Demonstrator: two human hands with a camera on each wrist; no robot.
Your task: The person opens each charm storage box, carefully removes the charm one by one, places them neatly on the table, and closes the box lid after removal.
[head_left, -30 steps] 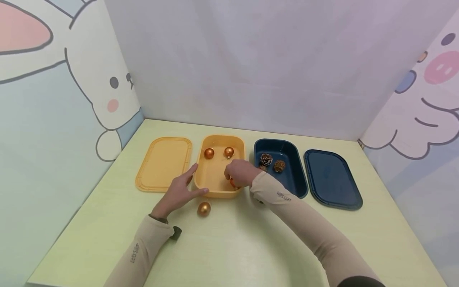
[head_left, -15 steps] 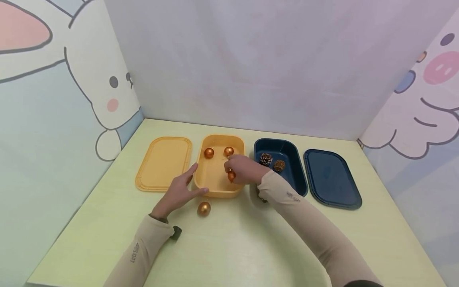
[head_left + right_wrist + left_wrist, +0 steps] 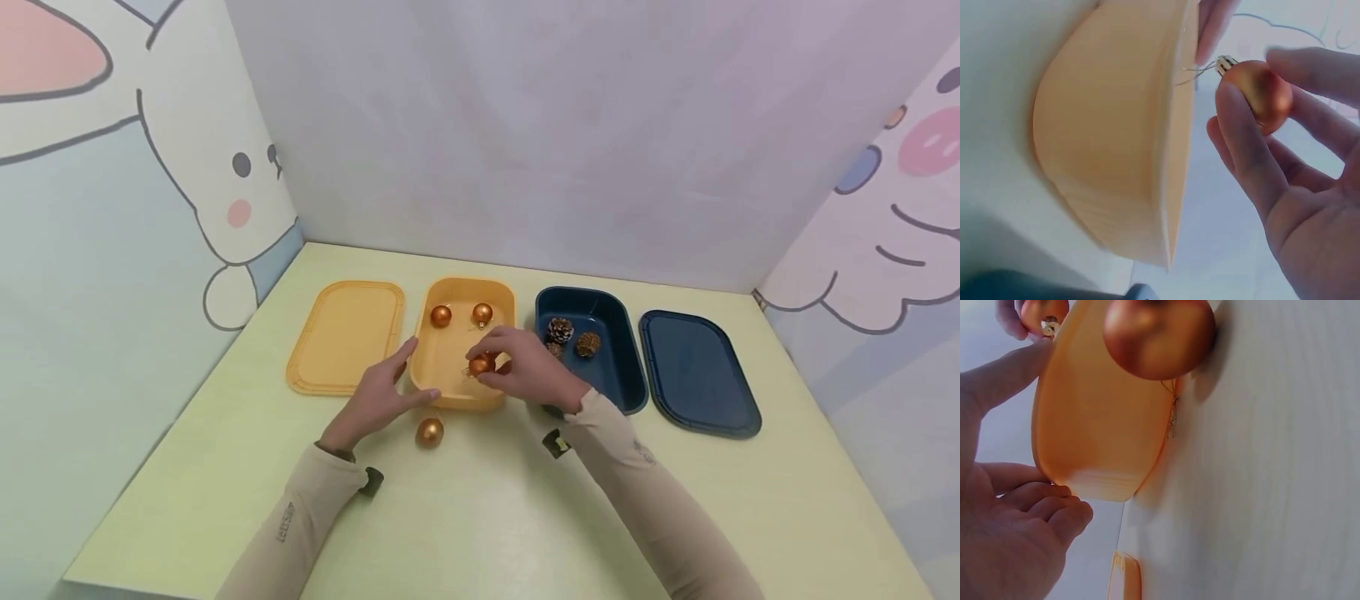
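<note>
One bauble [image 3: 1260, 92]: right hand [image 3: 538, 368] fingers pinch it above yellow box [image 3: 441, 368]; best held lightly.
Left hand [image 3: 375, 406]: fingers spread, touching yellow box.

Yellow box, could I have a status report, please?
Right hand holds ball over box. Left hand against it. Another ball on table. No obstruction visible.

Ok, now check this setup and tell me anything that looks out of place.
One gold ball lies on the table in front of the yellow box; that looks odd, as two similar balls lie inside and the right hand holds another ball. No spill or damage shows.
</note>
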